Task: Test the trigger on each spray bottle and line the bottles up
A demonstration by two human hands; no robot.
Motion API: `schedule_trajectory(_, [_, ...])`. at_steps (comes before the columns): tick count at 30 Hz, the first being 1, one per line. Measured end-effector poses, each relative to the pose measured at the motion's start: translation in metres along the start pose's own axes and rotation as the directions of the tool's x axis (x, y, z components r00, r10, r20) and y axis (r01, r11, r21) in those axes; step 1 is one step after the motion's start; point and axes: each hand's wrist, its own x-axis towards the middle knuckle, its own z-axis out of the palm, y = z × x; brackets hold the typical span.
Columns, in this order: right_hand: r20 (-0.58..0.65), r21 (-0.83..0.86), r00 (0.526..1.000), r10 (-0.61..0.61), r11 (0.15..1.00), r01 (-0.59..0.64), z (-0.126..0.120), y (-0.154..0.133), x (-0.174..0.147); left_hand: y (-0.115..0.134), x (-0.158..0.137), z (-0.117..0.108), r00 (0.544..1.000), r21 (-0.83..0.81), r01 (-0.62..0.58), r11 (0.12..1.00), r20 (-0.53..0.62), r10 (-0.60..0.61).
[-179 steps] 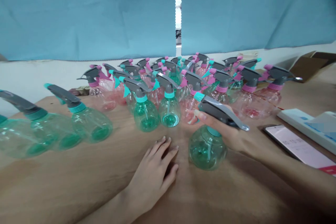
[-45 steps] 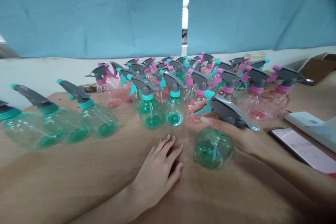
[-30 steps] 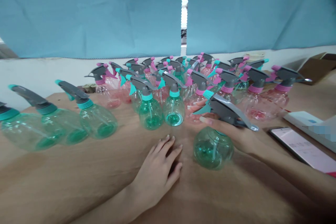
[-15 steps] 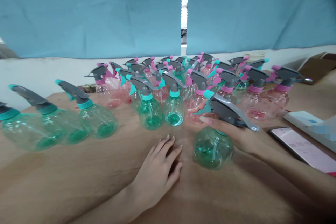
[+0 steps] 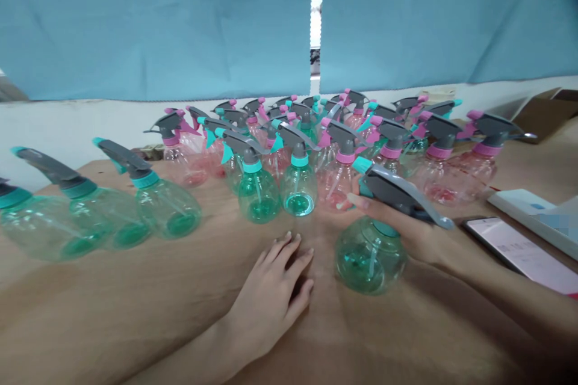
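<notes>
My right hand [image 5: 392, 222] is wrapped around the neck and trigger of a green spray bottle [image 5: 370, 258] with a grey head and a teal nozzle that points to the left. The bottle tilts slightly, and I cannot tell whether its base touches the table. Flat on the wooden table [image 5: 171, 313] lies my left hand [image 5: 275, 283], fingers spread, holding nothing. Just beyond it stand two green spray bottles [image 5: 298, 189] side by side. A pink spray bottle [image 5: 338, 183] is right behind my right hand's fingertips.
On the left stand several green spray bottles [image 5: 167, 207]. A dense group of pink and green bottles fills the back. At the right lie a phone [image 5: 524, 249] and a white box [image 5: 533, 210]; a cardboard box [image 5: 546, 114] is behind. A blue curtain [image 5: 158, 24] hangs beyond.
The held spray bottle has shifted slightly to the right with my right hand, and the fingers have closed in on the trigger. My left hand stays in place.
</notes>
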Motion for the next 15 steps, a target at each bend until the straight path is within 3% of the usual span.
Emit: schedule_trajectory(15, [-0.047,-0.096,0.998,-0.03,0.995,0.025,0.005,-0.012,0.001,-0.001,0.0,0.001,1.0,0.006,-0.006,1.0,-0.022,0.007])
